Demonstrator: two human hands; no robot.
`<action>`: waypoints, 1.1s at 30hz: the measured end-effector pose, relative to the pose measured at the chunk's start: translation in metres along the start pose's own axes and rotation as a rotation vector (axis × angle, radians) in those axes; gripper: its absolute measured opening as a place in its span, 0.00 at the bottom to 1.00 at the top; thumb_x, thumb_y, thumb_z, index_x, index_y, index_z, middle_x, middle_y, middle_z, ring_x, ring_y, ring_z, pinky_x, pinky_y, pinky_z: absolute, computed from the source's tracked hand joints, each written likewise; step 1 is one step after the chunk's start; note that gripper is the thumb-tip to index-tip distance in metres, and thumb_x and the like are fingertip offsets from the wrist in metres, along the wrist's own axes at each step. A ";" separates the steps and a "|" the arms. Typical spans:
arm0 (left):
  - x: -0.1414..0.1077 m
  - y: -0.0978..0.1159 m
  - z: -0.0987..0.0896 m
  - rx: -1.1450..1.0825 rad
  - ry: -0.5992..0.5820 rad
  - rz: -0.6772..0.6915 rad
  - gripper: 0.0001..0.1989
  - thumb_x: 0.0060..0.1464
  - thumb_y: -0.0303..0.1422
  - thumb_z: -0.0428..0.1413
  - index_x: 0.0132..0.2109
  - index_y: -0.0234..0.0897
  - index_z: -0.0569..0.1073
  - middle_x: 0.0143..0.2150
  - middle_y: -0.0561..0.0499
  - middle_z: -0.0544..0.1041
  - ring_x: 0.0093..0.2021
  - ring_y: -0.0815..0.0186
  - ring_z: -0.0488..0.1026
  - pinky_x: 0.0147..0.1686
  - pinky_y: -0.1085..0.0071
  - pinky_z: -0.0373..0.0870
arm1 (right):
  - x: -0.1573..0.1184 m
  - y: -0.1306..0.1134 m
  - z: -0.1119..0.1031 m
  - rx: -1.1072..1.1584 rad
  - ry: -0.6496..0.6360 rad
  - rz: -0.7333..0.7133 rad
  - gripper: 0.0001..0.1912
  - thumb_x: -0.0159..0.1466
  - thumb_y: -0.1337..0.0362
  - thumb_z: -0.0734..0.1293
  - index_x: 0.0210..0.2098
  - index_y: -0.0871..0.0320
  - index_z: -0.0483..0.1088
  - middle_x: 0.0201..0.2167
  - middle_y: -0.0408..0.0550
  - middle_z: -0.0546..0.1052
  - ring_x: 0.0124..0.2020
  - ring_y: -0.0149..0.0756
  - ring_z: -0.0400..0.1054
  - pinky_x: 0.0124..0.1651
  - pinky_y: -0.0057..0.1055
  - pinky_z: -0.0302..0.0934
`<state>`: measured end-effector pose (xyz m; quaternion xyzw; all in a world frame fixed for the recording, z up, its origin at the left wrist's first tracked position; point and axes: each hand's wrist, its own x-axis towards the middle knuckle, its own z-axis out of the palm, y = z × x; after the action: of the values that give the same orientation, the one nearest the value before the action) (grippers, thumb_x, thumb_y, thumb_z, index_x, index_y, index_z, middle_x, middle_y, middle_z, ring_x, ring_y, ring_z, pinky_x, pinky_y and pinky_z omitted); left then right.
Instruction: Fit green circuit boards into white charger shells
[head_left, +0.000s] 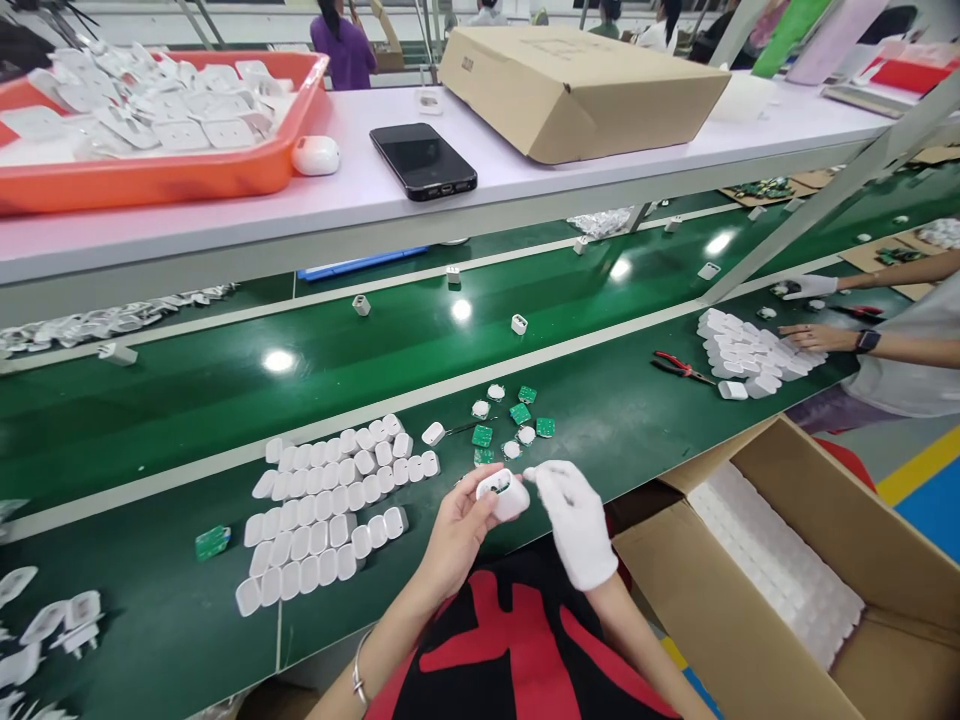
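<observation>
My bare left hand [457,535] grips a white plastic charger housing [504,494], its opening facing up and away. A bit of green circuit board shows inside. My right hand [574,520], in a white glove, is closed at the housing's right side, fingertips pinched near its edge. Whatever they may hold is too small to make out. Just beyond my hands lie several green circuit boards [520,413] and round white parts [526,435]. One more white housing [433,433] rests beside a thin dark tool [471,425].
Rows of white housings [310,510] stand at left. A green conveyor belt [420,330] runs behind, under a shelf bearing an orange tray [296,165], a phone [424,160] and a cardboard box [577,90]. An open carton [750,560] stands at right, near a co-worker's hands [806,338].
</observation>
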<state>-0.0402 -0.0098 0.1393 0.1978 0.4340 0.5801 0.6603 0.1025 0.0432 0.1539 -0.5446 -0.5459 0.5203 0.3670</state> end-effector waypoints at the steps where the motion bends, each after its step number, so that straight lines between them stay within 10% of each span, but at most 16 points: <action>1: 0.000 0.002 0.000 0.006 -0.007 0.001 0.19 0.53 0.40 0.59 0.51 0.37 0.73 0.49 0.41 0.76 0.47 0.55 0.74 0.44 0.62 0.72 | 0.004 0.003 -0.006 -0.019 0.016 0.018 0.20 0.61 0.50 0.63 0.32 0.60 0.77 0.33 0.50 0.74 0.32 0.35 0.67 0.35 0.31 0.63; 9: -0.004 0.006 -0.002 0.280 0.003 0.108 0.24 0.49 0.33 0.62 0.55 0.38 0.70 0.57 0.43 0.71 0.57 0.57 0.67 0.58 0.63 0.62 | -0.007 0.014 -0.006 0.042 -0.237 -0.199 0.25 0.57 0.60 0.70 0.54 0.53 0.68 0.50 0.52 0.71 0.39 0.35 0.70 0.44 0.35 0.67; 16: -0.003 0.005 -0.009 0.436 -0.085 0.094 0.43 0.56 0.34 0.57 0.68 0.44 0.37 0.65 0.41 0.58 0.65 0.59 0.56 0.64 0.54 0.46 | 0.003 0.014 0.022 0.304 -0.252 0.126 0.19 0.55 0.57 0.70 0.44 0.59 0.74 0.43 0.52 0.77 0.43 0.41 0.72 0.49 0.39 0.66; 23: 0.001 -0.014 -0.038 0.453 -0.148 -0.065 0.53 0.55 0.32 0.56 0.64 0.45 0.17 0.66 0.36 0.53 0.61 0.60 0.62 0.62 0.54 0.50 | 0.014 0.042 0.020 0.087 -0.622 0.222 0.16 0.53 0.57 0.70 0.38 0.59 0.77 0.34 0.48 0.79 0.33 0.35 0.71 0.34 0.31 0.66; 28: 0.004 -0.038 -0.059 0.532 -0.104 -0.166 0.60 0.45 0.28 0.61 0.64 0.52 0.19 0.70 0.38 0.35 0.54 0.58 0.69 0.55 0.56 0.63 | 0.039 0.063 0.019 -0.066 -0.604 0.300 0.17 0.42 0.57 0.76 0.26 0.64 0.77 0.20 0.44 0.75 0.23 0.32 0.67 0.26 0.28 0.63; 33: 0.004 -0.059 -0.088 1.057 0.102 -0.281 0.35 0.49 0.34 0.56 0.64 0.40 0.57 0.68 0.45 0.52 0.67 0.54 0.49 0.64 0.56 0.47 | 0.179 0.065 0.025 -0.265 -0.320 0.305 0.17 0.58 0.54 0.69 0.35 0.65 0.73 0.29 0.46 0.76 0.26 0.29 0.68 0.29 0.28 0.65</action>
<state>-0.0757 -0.0423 0.0448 0.4143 0.7199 0.1985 0.5203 0.0671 0.2053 0.0568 -0.5746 -0.5720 0.5731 0.1186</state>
